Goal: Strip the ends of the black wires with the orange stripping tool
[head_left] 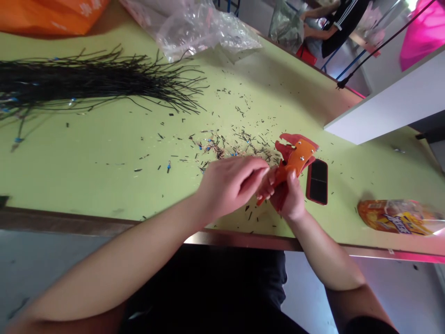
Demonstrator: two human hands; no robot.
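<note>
My right hand (pixel 291 198) is wrapped around the handles of an orange and red wire stripper (pixel 298 157), whose jaws point up and to the left. Beside it, my left hand (pixel 232 182) is closed with its fingers curled inward near the tool's handles; whatever it pinches, if anything, is hidden. Small black and copper-coloured wire scraps (pixel 217 149) and a few blue bits lie scattered on the table just beyond my hands. To the left rests a thick bundle of black wires (pixel 104 81), its loose ends fanned out to the right.
A phone with a red edge (pixel 317 182) lies right of the wire stripper. Farther right, an orange drink bottle (pixel 396 217) is on its side. Clear plastic bags (pixel 205 30) and an orange bag (pixel 48 16) sit at the back. A white panel (pixel 389 99) juts in; another person (pixel 342 23) works beyond.
</note>
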